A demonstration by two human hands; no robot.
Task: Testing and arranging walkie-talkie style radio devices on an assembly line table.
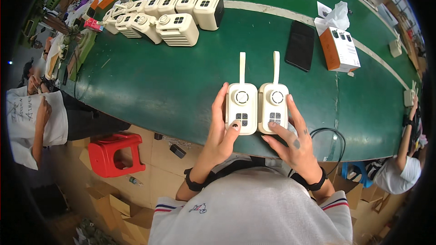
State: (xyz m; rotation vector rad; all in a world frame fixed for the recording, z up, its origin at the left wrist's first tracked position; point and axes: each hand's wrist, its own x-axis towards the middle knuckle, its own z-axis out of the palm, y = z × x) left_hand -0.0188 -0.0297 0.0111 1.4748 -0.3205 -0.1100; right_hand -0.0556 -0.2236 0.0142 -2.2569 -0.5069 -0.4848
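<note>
2 cream radios [257,108] lie side by side under both hands' fingers [278,129].

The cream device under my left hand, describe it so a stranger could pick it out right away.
On the green table, look at the near edge, where two cream handheld devices with upright antennas lie side by side. The left device is the one whose button pad the left hand thumbs; its twin lies under the right hand, and the rest cluster far off.
</note>
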